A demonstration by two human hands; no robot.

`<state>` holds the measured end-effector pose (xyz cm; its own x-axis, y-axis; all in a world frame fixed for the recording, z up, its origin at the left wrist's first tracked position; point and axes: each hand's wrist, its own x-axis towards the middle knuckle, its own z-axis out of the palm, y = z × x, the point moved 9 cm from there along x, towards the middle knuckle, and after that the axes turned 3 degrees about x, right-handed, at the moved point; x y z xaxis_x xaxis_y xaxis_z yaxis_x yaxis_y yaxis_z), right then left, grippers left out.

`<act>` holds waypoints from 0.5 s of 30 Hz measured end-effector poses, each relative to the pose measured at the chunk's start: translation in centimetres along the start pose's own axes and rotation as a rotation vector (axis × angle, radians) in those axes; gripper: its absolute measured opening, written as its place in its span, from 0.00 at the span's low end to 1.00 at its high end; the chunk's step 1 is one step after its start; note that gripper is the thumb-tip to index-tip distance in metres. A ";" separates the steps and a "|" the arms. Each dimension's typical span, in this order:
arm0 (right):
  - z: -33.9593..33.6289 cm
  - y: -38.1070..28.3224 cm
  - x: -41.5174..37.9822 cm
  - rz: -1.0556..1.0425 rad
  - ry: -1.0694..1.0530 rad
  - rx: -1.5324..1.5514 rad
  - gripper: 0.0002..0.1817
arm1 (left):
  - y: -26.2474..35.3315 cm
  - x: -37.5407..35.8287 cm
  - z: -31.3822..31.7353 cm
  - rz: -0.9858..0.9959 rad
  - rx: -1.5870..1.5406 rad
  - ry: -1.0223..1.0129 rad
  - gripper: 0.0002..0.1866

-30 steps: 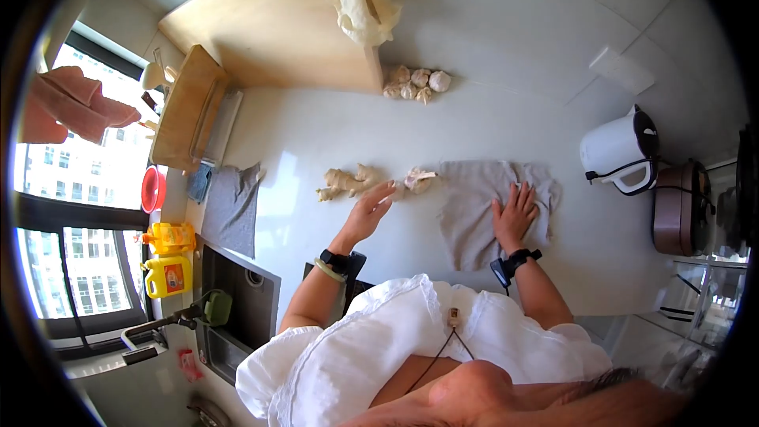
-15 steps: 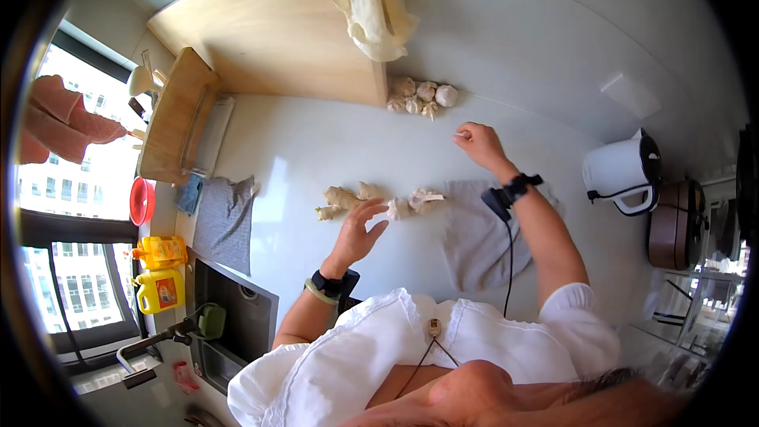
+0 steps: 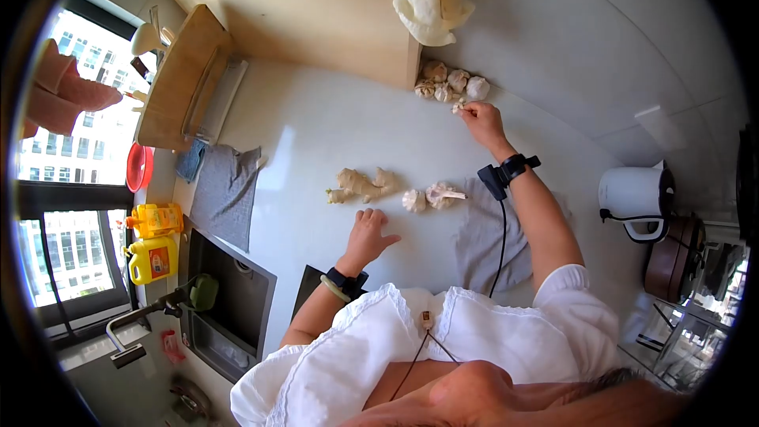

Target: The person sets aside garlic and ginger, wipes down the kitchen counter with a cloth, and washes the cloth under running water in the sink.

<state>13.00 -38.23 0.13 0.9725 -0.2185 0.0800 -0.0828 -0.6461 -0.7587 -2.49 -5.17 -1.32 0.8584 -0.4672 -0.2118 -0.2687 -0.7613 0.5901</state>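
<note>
Two yellow plastic bottles [image 3: 153, 259] are standing at the far left, beside the dark rectangular sink [image 3: 225, 289]. A rumpled dark-grey cloth [image 3: 225, 196] is lying above the sink on the pale smooth counter [image 3: 316, 130]. We are holding our left hand [image 3: 368, 239] just below the knobbly tan ginger root [image 3: 365, 184]; its fingers are extending open and are gripping nothing. Two whitish round garlic bulbs [image 3: 413, 200] are lying side by side between the ginger root and the rumpled light-grey cloth [image 3: 486, 229]. Farther back, a cluster of whitish-brown garlic bulbs [image 3: 477, 88] is resting near the right end of the light wooden panel [image 3: 340, 20]. We are reaching our right hand [image 3: 459, 109] to the near edge of this cluster. Its fingers are curling together, with the tips meeting a small pale garlic bulb [image 3: 458, 105]; we cannot tell whether they are gripping it. A white electric kettle [image 3: 628, 190] is standing at the far right.
</note>
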 end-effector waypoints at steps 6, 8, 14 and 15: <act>-1.8 -9.0 -8.7 0.019 -0.367 0.226 0.09 | 2.8 1.3 0.1 0.113 -0.057 0.122 0.29; -2.2 -11.8 -12.5 -0.003 -0.427 0.310 0.08 | 3.9 1.3 -0.4 0.126 -0.136 0.150 0.29; 1.2 -12.6 -21.0 -0.230 -0.500 0.067 0.07 | 3.3 0.9 1.1 0.081 -0.174 0.160 0.31; 2.2 -11.9 -21.8 -0.232 -0.499 0.032 0.07 | 3.2 0.9 1.3 0.070 -0.167 0.164 0.31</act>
<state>-6.75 -24.18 6.04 0.9502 0.3054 -0.0628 0.1452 -0.6119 -0.7775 -3.15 -8.56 -0.61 0.9033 -0.4268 -0.0442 -0.2662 -0.6383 0.7223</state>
